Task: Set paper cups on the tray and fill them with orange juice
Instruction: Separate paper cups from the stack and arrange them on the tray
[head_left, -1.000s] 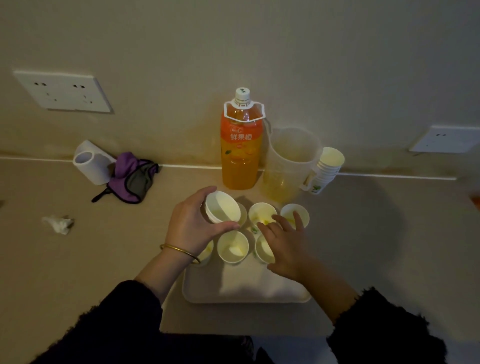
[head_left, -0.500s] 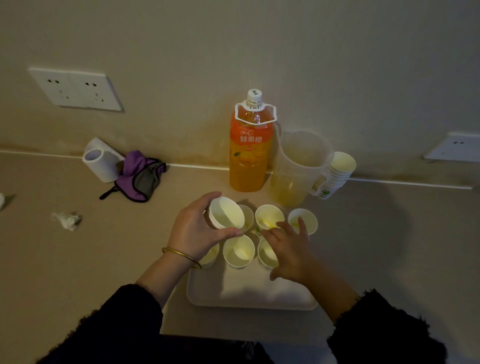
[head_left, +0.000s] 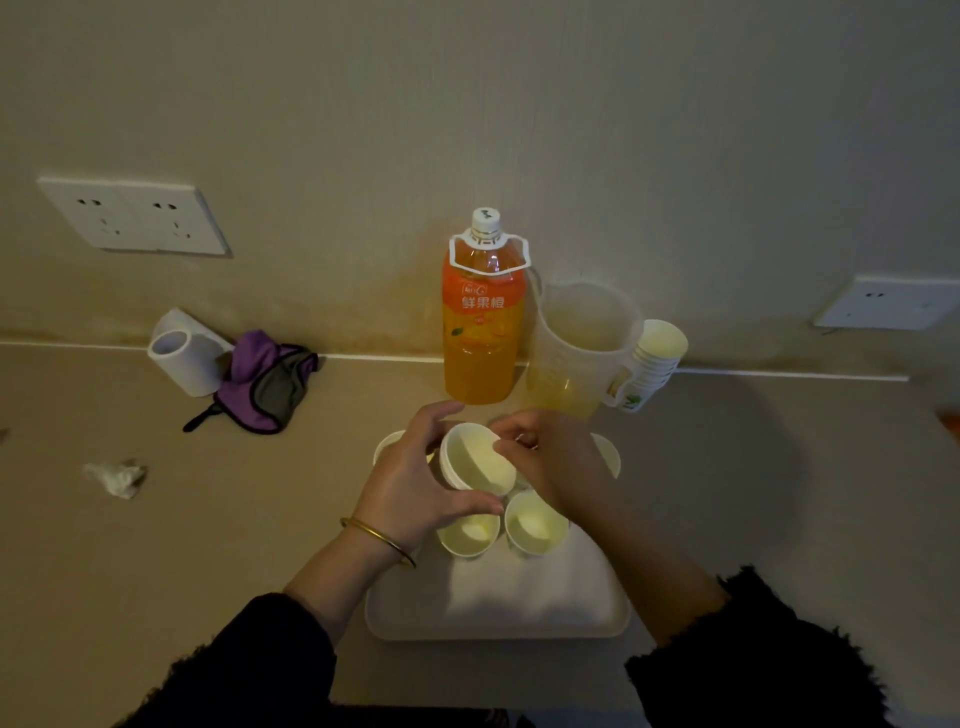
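The hands are hiding most of the back-row cups. The left hand is gripping a paper cup above the tray, mouth tilting up toward the camera. The right hand is pinching its rim. An orange juice bottle, a pitcher and a cup stack are standing behind.
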